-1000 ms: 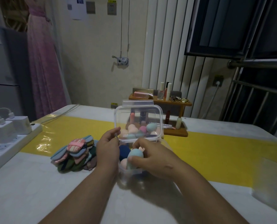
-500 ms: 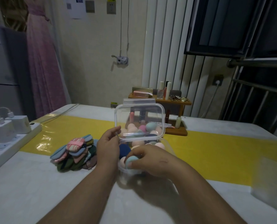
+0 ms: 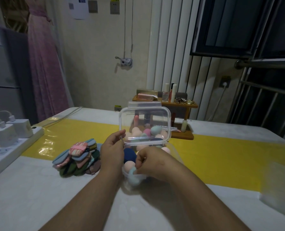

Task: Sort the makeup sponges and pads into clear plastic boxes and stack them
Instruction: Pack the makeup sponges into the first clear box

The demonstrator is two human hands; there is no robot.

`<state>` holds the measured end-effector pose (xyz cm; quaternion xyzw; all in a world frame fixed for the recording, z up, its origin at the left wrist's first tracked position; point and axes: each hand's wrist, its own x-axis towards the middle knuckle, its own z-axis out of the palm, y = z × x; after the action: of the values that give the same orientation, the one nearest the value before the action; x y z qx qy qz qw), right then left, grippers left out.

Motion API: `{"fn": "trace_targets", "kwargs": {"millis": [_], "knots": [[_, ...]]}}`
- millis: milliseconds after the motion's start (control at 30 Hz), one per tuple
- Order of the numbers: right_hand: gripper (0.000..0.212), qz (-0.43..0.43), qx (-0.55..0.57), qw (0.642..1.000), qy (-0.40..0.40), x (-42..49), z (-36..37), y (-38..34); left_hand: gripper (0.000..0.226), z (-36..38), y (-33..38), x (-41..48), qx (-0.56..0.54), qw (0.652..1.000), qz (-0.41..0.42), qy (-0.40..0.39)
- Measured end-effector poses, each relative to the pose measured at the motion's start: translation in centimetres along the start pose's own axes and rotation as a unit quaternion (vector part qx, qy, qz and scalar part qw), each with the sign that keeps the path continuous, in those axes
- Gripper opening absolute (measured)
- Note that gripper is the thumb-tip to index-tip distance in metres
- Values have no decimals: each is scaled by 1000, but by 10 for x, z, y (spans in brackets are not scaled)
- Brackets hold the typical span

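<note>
A clear plastic box [image 3: 175, 152] stands on the table in front of me with several pink, blue and teal makeup sponges inside. Its hinged lid [image 3: 144, 125] is raised upright, and my left hand [image 3: 112, 149] pinches the lid's lower left corner. My right hand [image 3: 152, 160] presses a light teal sponge [image 3: 133, 178] down at the box's near rim; the sponge bulges over the front wall. A dark blue sponge [image 3: 129, 155] and a peach sponge [image 3: 129, 165] lie just behind it. A pile of coloured makeup pads [image 3: 79, 157] lies left of the box.
A white power strip [image 3: 8, 147] with two chargers sits at the left table edge. A small wooden shelf [image 3: 185, 135] with cosmetics stands behind the box. A second clear box [image 3: 278, 189] rests at the right edge. A yellow runner [image 3: 221, 157] crosses the table.
My right hand has moved the teal sponge from above the box down and toward me, to the near rim. My left hand keeps the lid upright.
</note>
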<state>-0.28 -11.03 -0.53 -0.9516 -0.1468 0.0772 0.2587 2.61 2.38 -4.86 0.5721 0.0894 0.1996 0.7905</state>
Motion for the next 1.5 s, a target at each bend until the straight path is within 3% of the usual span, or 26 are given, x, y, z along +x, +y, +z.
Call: {"fn": "trace_targets", "kwargs": {"millis": [167,333,500,700,867,1000,1133,1233,1300,1400,1500], "knots": [[21,-11,10,999,-39,-6,-4,-2,52,1,0,0,-5,1000,-8,1],[31,32,40,997,-58,-15,-11,-5,50,1,3,-1,-3,1000,-9,0],[49,49,-22,995,-87,-17,-10,-8,48,2,4,-3,-1,1000,-4,-2],[30,21,-55,995,-82,-25,-13,-8,47,2,7,-5,-5,1000,-3,-4],[37,-16,-46,997,-61,-25,-10,-6,44,2,8,-6,-14,1000,-9,-7],[37,-66,25,997,-37,-24,-9,-3,45,1,8,-6,-25,999,-16,-12],[17,-117,99,988,26,-25,-15,3,51,1,7,-4,-50,998,-34,-14],[19,-129,183,968,114,-26,-22,11,53,1,8,-4,-52,998,-42,-12],[25,-134,253,936,205,-25,-28,19,53,-1,11,-5,-49,998,-47,-11],[25,-72,295,893,332,-19,-36,39,54,-3,14,-5,-38,998,-40,-7],[19,29,223,892,392,-4,-33,71,56,-7,14,0,-43,998,-40,11]]}}
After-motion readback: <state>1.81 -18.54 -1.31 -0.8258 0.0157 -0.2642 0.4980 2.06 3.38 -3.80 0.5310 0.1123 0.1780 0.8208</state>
